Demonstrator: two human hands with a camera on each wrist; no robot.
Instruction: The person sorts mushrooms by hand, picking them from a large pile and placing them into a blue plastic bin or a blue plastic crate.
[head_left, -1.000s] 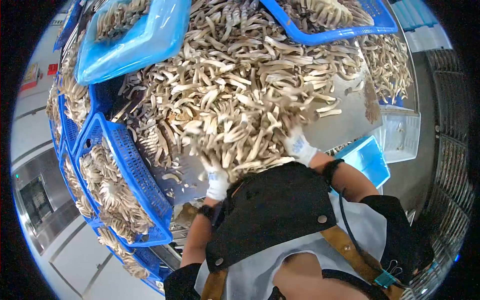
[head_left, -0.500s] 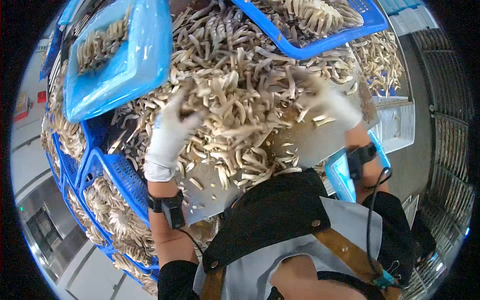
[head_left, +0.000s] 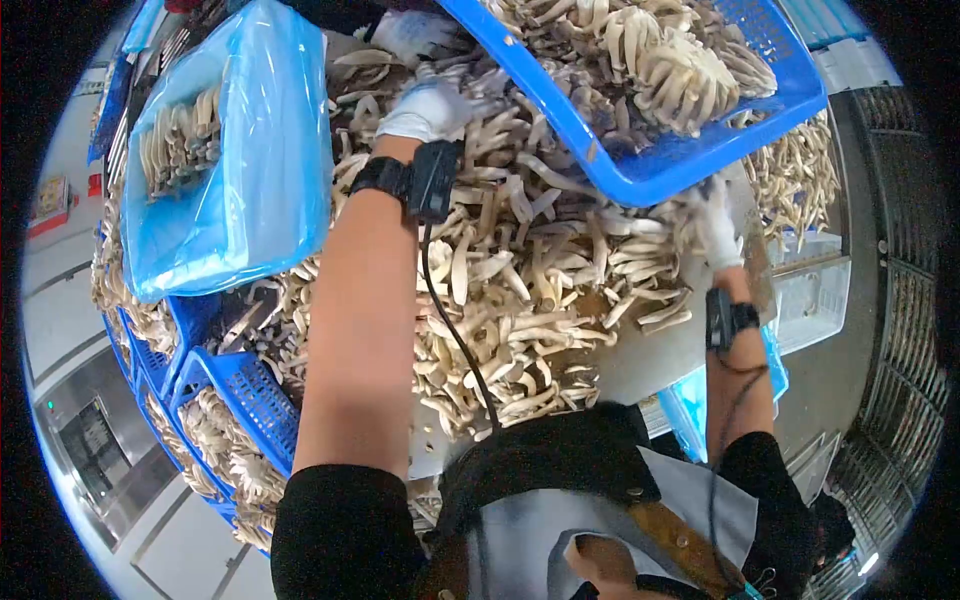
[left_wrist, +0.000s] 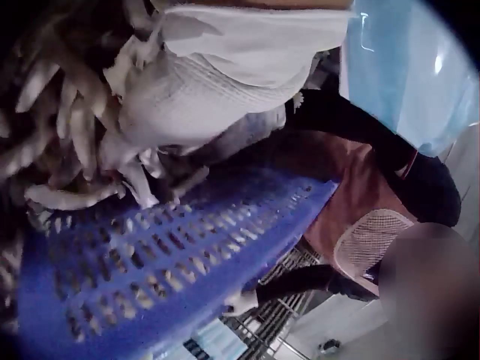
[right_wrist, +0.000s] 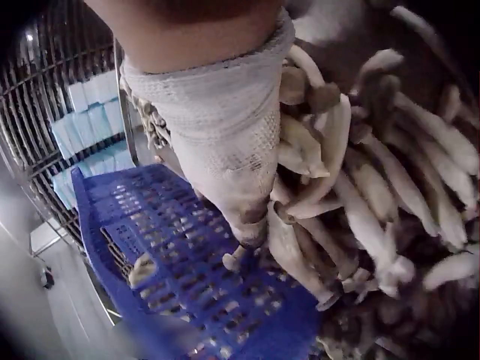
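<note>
The left arm stretches out straight to the far side, its gloved left hand (head_left: 430,105) down on the mushrooms (head_left: 535,275) heaped across the table (head_left: 650,355). The right arm is bent, the right hand (head_left: 715,235) at the heap's right edge, beside the blue basket (head_left: 640,190). I can't tell whether either grip is open or closed, as the fingers are hidden or blurred. Half a second ago the left hand was much nearer the body, by the plastic-lined tray (head_left: 265,150).
</note>
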